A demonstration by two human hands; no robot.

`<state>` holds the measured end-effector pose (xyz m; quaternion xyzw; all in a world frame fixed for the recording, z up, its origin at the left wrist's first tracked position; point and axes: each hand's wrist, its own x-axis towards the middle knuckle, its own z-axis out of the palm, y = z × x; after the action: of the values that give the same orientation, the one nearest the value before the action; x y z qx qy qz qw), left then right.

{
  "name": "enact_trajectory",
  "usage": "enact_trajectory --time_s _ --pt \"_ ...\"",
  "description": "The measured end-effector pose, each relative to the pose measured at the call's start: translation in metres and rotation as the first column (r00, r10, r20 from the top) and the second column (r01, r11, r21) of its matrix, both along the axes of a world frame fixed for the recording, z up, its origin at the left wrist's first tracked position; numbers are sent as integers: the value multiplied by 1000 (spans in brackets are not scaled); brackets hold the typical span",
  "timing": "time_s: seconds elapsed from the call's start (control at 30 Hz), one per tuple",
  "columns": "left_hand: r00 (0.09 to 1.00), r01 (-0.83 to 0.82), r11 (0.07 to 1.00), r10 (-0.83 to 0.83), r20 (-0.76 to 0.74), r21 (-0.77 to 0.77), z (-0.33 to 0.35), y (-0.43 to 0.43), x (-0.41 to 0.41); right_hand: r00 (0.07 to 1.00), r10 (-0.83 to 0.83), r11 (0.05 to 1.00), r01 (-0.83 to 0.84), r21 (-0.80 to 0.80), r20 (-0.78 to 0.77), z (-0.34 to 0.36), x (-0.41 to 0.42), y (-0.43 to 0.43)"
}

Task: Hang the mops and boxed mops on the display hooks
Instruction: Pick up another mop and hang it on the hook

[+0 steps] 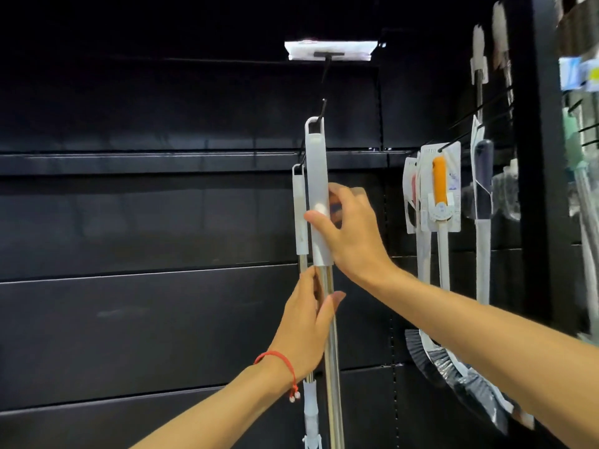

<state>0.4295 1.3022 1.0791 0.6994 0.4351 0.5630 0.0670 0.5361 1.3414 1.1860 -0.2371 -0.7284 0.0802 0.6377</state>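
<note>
A mop with a light grey handle grip (316,176) and a shiny metal pole (331,345) stands upright at the centre. The loop at its top sits on the tip of a black display hook (323,106). My right hand (350,234) grips the grey handle, thumb on its left side. My left hand (308,322) holds the metal pole just below the grip. A second, thinner mop (299,209) hangs farther back on the same hook, just to the left.
A white price tag holder (332,50) sits above the hook. Packaged brushes with an orange handle (440,184) and dark-handled ones (483,179) hang on hooks to the right. Black panels (146,205) form the back wall.
</note>
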Motion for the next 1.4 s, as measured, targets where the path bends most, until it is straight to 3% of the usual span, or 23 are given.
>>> enact_trajectory --time_s 0.2,0.57,0.7,0.83,0.93,1.13,1.4 --pt "992 1 1000 0 128 -10 -13 20 -6 993 -65 995 72 74 -97 -5 -10 30" --pt "968 -197 975 177 181 104 -20 114 -27 1000 19 999 -18 49 -10 -15 -32 123" --pt "943 -207 975 176 282 82 -26 141 -39 992 124 992 -125 23 33 -32 -35 155" --pt "914 -213 976 186 360 36 -27 160 -50 997 64 997 -66 34 40 -43 -44 177" --pt "898 -185 983 168 406 3 -29 167 -51 999 51 997 -51 -66 -9 -47 -53 185" --pt "899 -239 970 235 369 -37 -31 177 -60 998 56 981 -56 -187 -6 -59 -61 192" --pt "912 -305 937 339 233 -168 -27 179 -69 997 18 980 -2 -197 81 -77 -58 185"
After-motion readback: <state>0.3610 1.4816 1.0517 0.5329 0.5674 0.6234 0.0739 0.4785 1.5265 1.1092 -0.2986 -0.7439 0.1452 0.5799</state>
